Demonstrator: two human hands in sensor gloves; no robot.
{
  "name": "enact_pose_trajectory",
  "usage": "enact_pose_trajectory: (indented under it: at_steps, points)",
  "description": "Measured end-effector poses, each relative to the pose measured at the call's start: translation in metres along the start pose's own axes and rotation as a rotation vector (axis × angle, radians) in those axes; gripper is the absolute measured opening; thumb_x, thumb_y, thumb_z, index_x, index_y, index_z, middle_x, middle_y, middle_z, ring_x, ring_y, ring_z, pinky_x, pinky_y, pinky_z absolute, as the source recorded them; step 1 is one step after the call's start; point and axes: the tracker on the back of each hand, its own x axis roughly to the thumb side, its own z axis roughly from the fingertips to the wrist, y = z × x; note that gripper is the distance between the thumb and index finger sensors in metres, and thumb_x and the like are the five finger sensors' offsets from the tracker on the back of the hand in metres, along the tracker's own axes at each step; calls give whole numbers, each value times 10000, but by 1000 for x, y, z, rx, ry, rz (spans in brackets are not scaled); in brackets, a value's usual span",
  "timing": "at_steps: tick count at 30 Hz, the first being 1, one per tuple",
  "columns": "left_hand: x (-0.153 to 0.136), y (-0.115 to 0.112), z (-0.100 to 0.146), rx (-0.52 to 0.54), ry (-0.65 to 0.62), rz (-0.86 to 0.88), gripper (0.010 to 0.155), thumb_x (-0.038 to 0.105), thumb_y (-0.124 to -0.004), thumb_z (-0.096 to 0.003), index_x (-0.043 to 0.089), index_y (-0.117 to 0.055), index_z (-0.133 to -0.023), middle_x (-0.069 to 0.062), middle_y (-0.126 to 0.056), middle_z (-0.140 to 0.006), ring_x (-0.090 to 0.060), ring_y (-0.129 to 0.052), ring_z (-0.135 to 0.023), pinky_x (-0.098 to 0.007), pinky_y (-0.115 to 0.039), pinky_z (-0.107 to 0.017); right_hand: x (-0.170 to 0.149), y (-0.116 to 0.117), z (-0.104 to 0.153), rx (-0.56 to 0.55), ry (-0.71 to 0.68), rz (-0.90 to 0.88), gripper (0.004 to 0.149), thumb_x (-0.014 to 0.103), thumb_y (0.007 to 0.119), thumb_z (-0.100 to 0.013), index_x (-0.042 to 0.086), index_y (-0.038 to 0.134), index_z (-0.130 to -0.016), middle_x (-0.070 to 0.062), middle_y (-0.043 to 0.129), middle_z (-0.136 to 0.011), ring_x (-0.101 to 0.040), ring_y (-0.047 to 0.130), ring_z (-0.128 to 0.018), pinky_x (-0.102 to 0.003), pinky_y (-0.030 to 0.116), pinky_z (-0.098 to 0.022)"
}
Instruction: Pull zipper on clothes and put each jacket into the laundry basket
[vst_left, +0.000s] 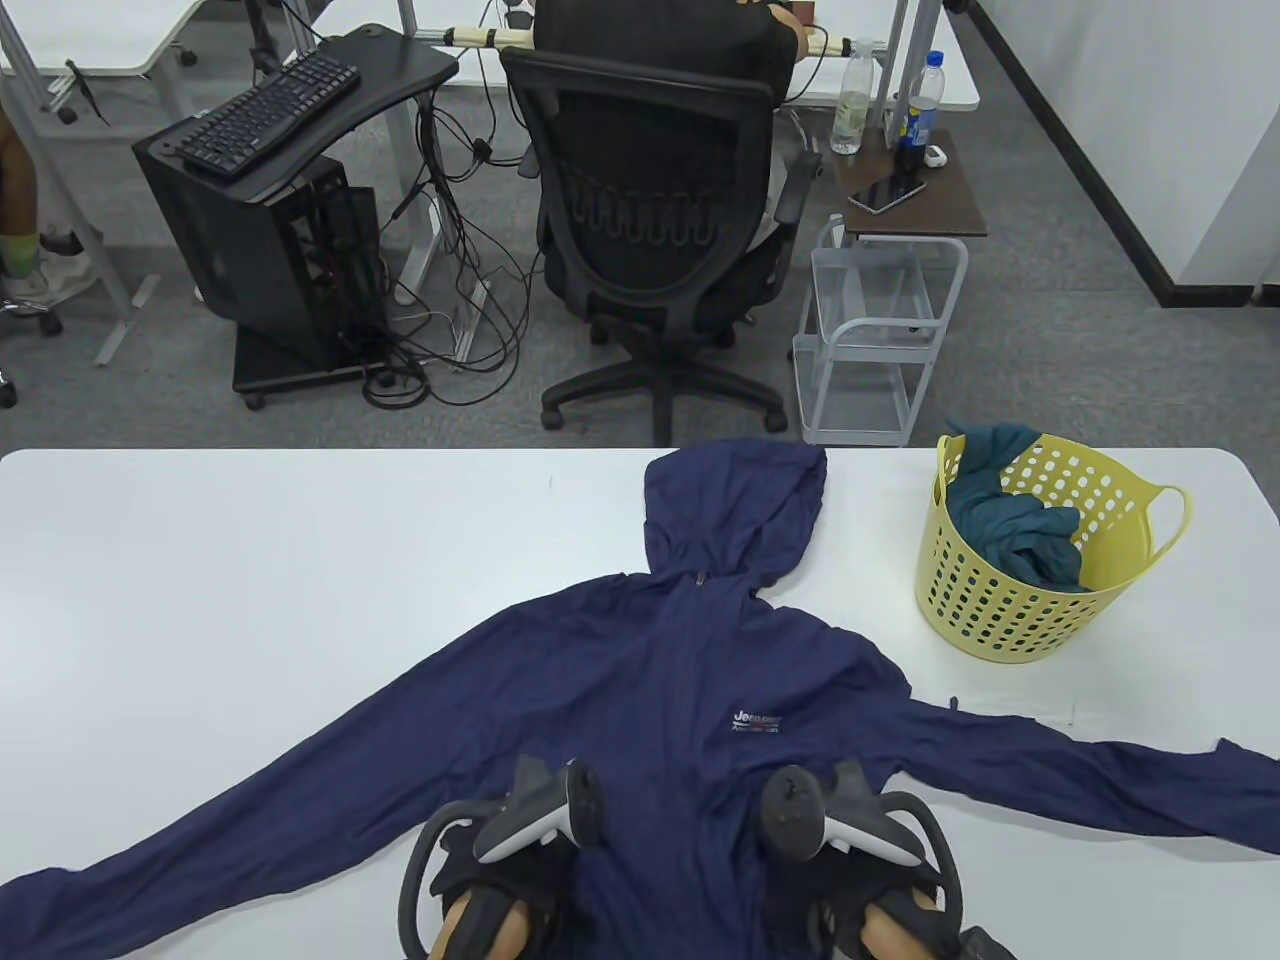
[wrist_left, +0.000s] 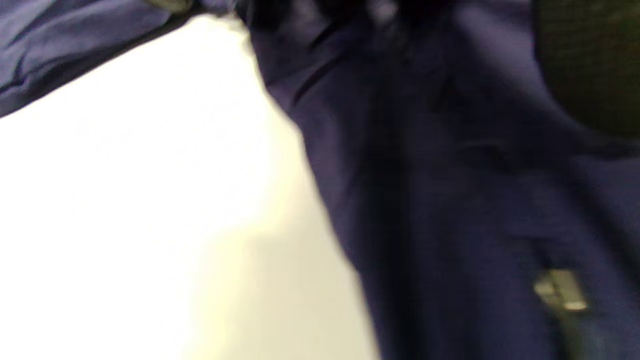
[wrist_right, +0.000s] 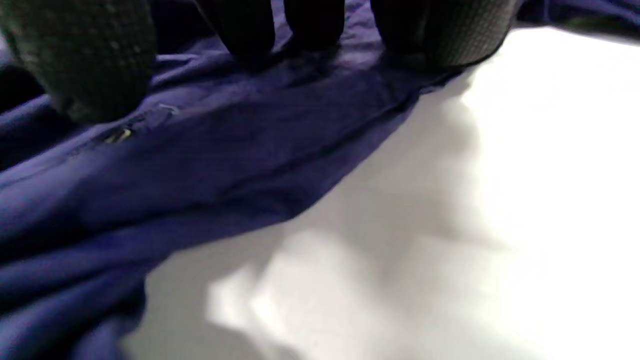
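A navy hooded jacket (vst_left: 660, 680) lies face up on the white table (vst_left: 250, 560), sleeves spread wide, its zipper pull (vst_left: 701, 578) up near the collar. Both gloved hands sit on its lower front, the left hand (vst_left: 500, 880) left of the zip line and the right hand (vst_left: 870, 890) to the right; trackers hide their fingers here. In the right wrist view the fingertips (wrist_right: 310, 25) touch the jacket (wrist_right: 200, 170), with the thumb (wrist_right: 85, 60) apart at the left. The left wrist view is blurred: jacket cloth (wrist_left: 450, 175) and a small metal piece (wrist_left: 560, 292).
A yellow perforated laundry basket (vst_left: 1010, 610) stands at the table's back right with a teal garment (vst_left: 1010, 520) inside. Beyond the table's far edge are an office chair (vst_left: 660, 220), a small side cart (vst_left: 870, 340) and a computer stand (vst_left: 270, 220).
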Motion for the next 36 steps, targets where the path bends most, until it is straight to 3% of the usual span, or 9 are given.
enact_pose_trajectory:
  at_steps: [3, 8, 14, 17, 21, 24, 28, 33, 36]
  points:
    - [-24, 9, -26, -18, 70, 30, 1103, 642, -875, -162, 543, -125, -965, 156, -12, -1152, -265, -61, -1097, -642, -273, -760, -20, 1, -16, 19, 74, -27, 860, 518, 868, -400, 390, 354, -1077, 24, 191, -1195, -492, 218, -1043, -645, 438, -724]
    - [-54, 30, -45, 144, 145, 40, 998, 603, -829, -173, 588, -251, -986, 141, -152, -1199, -259, -116, -1111, -635, -292, -764, -53, -7, -35, 7, 180, -106, 753, 336, 747, -467, 477, 272, -1035, 138, 95, -1164, -403, 41, -1038, -630, 300, -753]
    - [-74, 33, -55, 531, 344, 57, 811, 644, -707, -259, 586, -374, -996, 147, -404, -1205, -257, -332, -1129, -623, -410, -760, -77, -17, -45, -266, 305, -76, 662, 309, 700, -468, 464, 392, -1033, 119, 250, -1189, -393, 199, -1079, -629, 372, -753]
    - [-69, 35, -49, 539, 322, 32, 745, 642, -688, -317, 576, -404, -1002, 147, -462, -1198, -266, -409, -1122, -619, -456, -751, -71, -21, -40, -363, 320, 8, 640, 321, 744, -467, 445, 469, -1032, 109, 361, -1192, -390, 307, -1089, -620, 429, -747]
    - [-55, 49, -16, 574, 181, 59, 730, 599, -749, -335, 551, -468, -1007, 127, -479, -1196, -286, -401, -1119, -641, -443, -743, -48, -36, -18, -491, 227, 91, 595, 330, 815, -463, 386, 608, -1018, 100, 517, -1175, -359, 458, -1085, -608, 497, -737]
    - [-35, 59, 21, 580, -20, 59, 603, 576, -799, -331, 525, -712, -926, 122, -637, -1129, -273, -506, -1079, -634, -473, -734, -13, -42, 7, -526, -18, 41, 556, 385, 867, -441, 352, 729, -978, 75, 671, -1130, -361, 588, -1037, -580, 560, -720]
    - [4, 53, 49, 492, -266, -2, 464, 574, -836, -323, 488, -904, -773, 141, -892, -945, -209, -808, -911, -568, -634, -681, 42, -20, 17, -289, -337, 74, 560, 516, 872, -419, 387, 769, -955, 87, 733, -1103, -340, 728, -972, -553, 667, -677]
    - [33, 33, 50, 353, -396, -50, 468, 572, -818, -332, 471, -906, -781, 141, -956, -900, -196, -921, -813, -542, -686, -652, 47, 6, -16, -49, -181, 182, 804, 614, 841, -378, 424, 459, -1060, 78, 319, -1207, -380, 441, -1069, -611, 516, -731]
    - [35, 26, 57, 361, -433, -33, 506, 577, -811, -337, 478, -867, -830, 129, -912, -968, -223, -906, -845, -557, -672, -658, 32, -4, -33, -129, -108, 113, 754, 542, 836, -405, 424, 477, -1058, 86, 347, -1211, -380, 425, -1095, -629, 457, -747]
